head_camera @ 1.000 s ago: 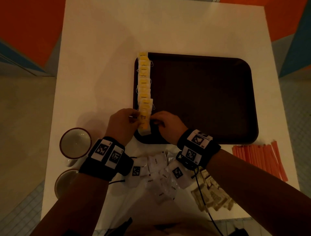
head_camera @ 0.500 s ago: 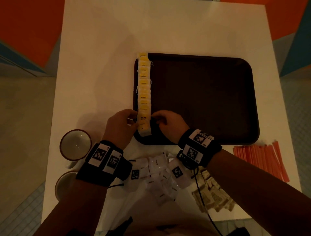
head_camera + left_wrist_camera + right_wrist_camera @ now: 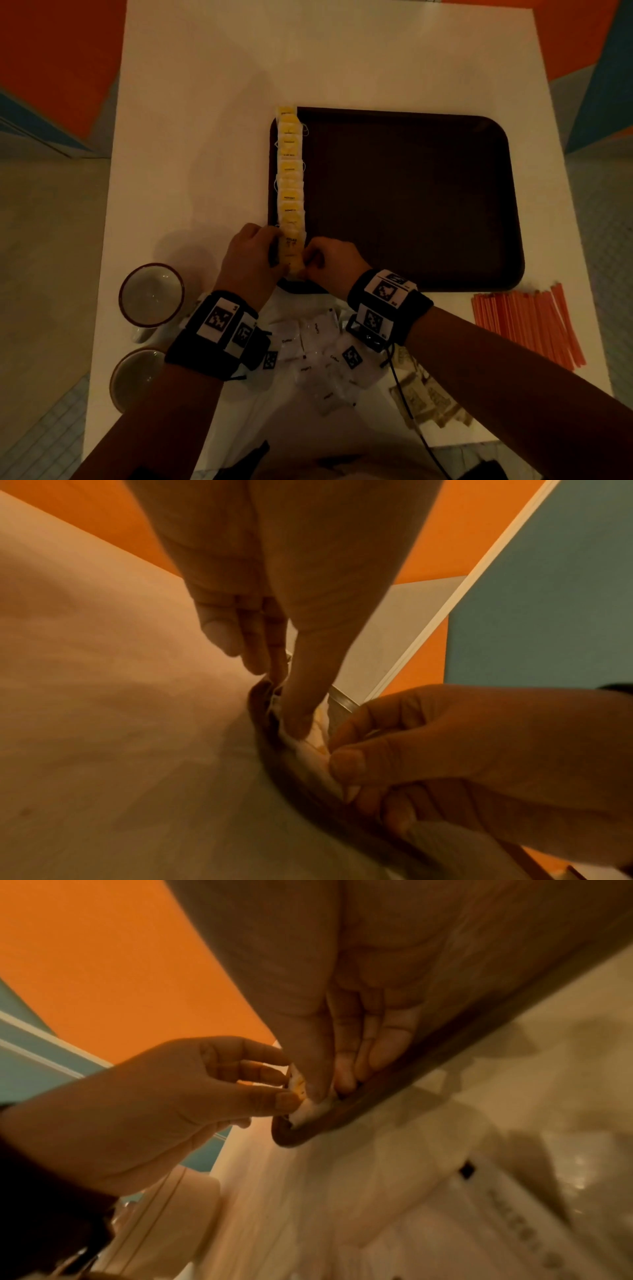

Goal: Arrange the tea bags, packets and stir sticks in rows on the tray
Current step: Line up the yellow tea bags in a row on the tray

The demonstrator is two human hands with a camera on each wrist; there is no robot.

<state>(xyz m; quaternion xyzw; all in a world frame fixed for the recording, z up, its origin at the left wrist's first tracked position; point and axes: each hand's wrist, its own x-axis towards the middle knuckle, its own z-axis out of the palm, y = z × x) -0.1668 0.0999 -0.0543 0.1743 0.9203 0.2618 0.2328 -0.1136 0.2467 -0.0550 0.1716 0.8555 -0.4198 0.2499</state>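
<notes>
**A:** What does the head view show?

**B:** Both hands have slid a little nearer the tray's (image 3: 411, 205) near edge than a second ago. The left hand (image 3: 250, 260) and right hand (image 3: 334, 263) pinch the last tea bag (image 3: 291, 251) at the near end of the yellow row (image 3: 290, 171) along the tray's left side. That row looks almost finished. White packets (image 3: 318, 356) marked "Coffee" and orange stir sticks (image 3: 527, 322) wait on the surface (image 3: 205, 137).

**A:** The left wrist view?

**B:** Left fingers (image 3: 298, 721) press the bag's edge.

**A:** The right wrist view?

**B:** Right fingers (image 3: 318, 1085) clamp its other side. No writing is readable.
</notes>
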